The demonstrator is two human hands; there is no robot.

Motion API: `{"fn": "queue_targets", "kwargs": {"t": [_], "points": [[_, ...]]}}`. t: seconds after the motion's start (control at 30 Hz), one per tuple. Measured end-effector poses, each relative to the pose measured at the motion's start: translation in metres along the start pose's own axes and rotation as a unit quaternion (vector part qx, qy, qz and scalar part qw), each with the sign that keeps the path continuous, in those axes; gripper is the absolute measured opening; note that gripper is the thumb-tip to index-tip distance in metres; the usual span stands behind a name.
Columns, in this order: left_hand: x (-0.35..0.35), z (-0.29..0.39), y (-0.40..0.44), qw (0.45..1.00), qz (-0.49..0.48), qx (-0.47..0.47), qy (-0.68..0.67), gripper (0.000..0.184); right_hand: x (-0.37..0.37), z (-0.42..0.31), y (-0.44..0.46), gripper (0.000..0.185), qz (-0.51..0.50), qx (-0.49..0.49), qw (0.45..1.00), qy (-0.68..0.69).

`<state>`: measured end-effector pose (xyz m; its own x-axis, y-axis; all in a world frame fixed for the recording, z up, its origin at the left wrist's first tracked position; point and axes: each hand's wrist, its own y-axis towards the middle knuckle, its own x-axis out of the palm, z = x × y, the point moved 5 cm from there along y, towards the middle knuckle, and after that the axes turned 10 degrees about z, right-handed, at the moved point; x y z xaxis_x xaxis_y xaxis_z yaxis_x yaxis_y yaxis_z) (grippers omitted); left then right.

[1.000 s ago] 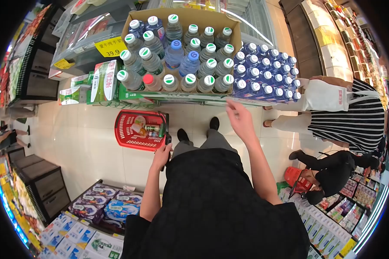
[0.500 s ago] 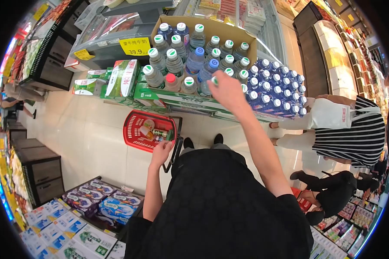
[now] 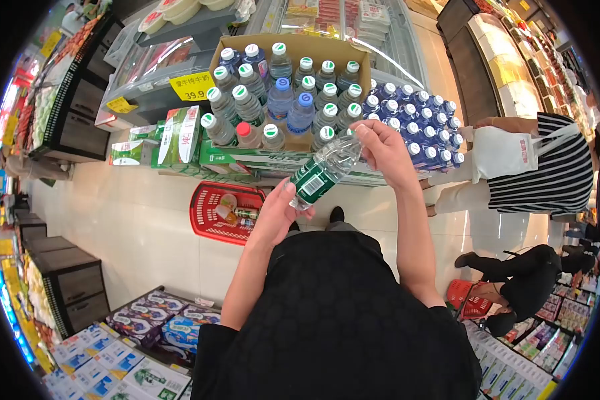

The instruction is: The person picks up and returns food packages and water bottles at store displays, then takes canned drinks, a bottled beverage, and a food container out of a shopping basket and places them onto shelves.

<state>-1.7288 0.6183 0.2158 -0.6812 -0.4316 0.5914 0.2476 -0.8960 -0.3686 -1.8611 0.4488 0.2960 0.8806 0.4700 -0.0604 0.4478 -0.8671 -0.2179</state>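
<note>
Head view, clock directions read from its middle: the largest thing close by is the freezer (image 3: pixel 400 43), at twelve to one o'clock. In front of it, at twelve, stands a cardboard box (image 3: pixel 343 53) of upright bottles, with a block of blue bottles (image 3: pixel 423 113) beside it at two. A red basket (image 3: pixel 203 213) with a few groceries sits on the floor at nine. The clear bottle (image 3: pixel 323 170) is up in both hands, just off the middle at one o'clock, tilted, its neck toward one to two. The left hand (image 3: pixel 278 212), at eight, cups the base; the right hand (image 3: pixel 385 152), at two, pinches the neck end, its fingers hiding the cap. Thin plastic probably dents easily, so a light pinch above and firm support below should serve best, with fingers clear of the barcode (image 3: pixel 311 186) on the green label.
</note>
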Motion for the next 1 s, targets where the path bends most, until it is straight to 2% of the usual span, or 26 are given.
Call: {"fn": "queue_targets", "kwargs": {"t": [0.1,0.13,0.27,0.33,0.4,0.43,0.5,0.53,0.6,0.63,0.67,0.7,0.73,0.77,0.83,0.87,0.9,0.93,0.97,1.0], "points": [[0.014,0.003,-0.004,0.999,0.003,-0.021,-0.041,0.038,0.002,0.024,0.002,0.031,-0.022,-0.059,0.996,0.056],[0.018,0.005,-0.004,0.998,0.001,-0.017,-0.064,0.039,0.006,0.030,-0.003,0.039,-0.036,-0.046,0.993,0.101],[0.030,0.004,-0.004,0.996,0.002,0.002,-0.088,0.040,0.026,0.036,-0.021,0.042,-0.098,-0.040,0.986,0.132],[0.031,0.004,-0.004,0.996,0.003,0.011,-0.084,0.039,0.031,0.035,-0.025,0.042,-0.094,-0.034,0.984,0.145],[0.030,0.007,-0.006,0.997,0.024,0.065,-0.044,0.036,0.032,0.035,-0.026,0.042,-0.087,-0.029,0.983,0.157],[0.031,0.006,-0.006,0.997,0.024,0.061,-0.043,0.036,0.032,0.036,-0.026,0.042,-0.089,-0.024,0.982,0.167],[0.028,0.009,-0.005,0.989,0.084,0.123,-0.002,0.044,0.033,0.038,-0.027,0.042,-0.090,-0.018,0.980,0.177],[0.030,0.008,-0.004,0.989,0.084,0.123,-0.002,0.044,0.033,0.038,-0.027,0.042,-0.091,-0.019,0.981,0.173],[0.035,0.019,-0.010,0.943,0.123,0.273,0.141,0.059,0.036,0.036,-0.028,0.042,-0.092,-0.020,0.981,0.168],[0.035,0.020,-0.012,0.944,0.122,0.273,0.141,0.059,0.039,0.034,-0.031,0.042,-0.086,-0.008,0.975,0.206],[0.039,0.030,-0.017,0.858,0.140,0.384,0.312,0.066,0.039,0.035,-0.032,0.043,-0.077,0.006,0.967,0.242],[0.046,0.036,-0.024,0.728,0.152,0.479,0.467,0.074,0.041,0.038,-0.031,0.043,-0.075,0.007,0.968,0.241],[0.044,0.033,-0.021,0.727,0.134,0.488,0.465,0.083,0.042,0.044,-0.027,0.042,-0.069,0.015,0.962,0.263],[0.045,0.033,-0.023,0.727,0.134,0.487,0.465,0.083,0.043,0.047,-0.025,0.042,-0.064,0.023,0.956,0.285],[0.041,0.033,-0.019,0.843,0.126,0.385,0.355,0.071,0.042,0.039,-0.025,0.042,-0.055,0.020,0.950,0.308],[0.039,0.032,-0.019,0.842,0.124,0.386,0.356,0.071,0.039,0.037,-0.026,0.043,-0.044,0.016,0.942,0.331],[0.032,0.024,-0.012,0.924,0.092,0.294,0.225,0.066,0.037,0.038,-0.025,0.043,-0.042,0.016,0.942,0.331],[0.028,0.016,-0.008,0.976,0.058,0.192,0.086,0.061,0.035,0.038,-0.023,0.044,-0.052,0.012,0.938,0.341],[0.024,0.018,-0.008,0.976,0.059,0.191,0.086,0.061,0.035,0.038,-0.022,0.045,-0.063,0.009,0.934,0.351],[0.023,0.014,-0.004,0.994,0.019,0.104,0.008,0.053,0.036,0.038,-0.022,0.045,-0.064,0.010,0.934,0.351]]}}
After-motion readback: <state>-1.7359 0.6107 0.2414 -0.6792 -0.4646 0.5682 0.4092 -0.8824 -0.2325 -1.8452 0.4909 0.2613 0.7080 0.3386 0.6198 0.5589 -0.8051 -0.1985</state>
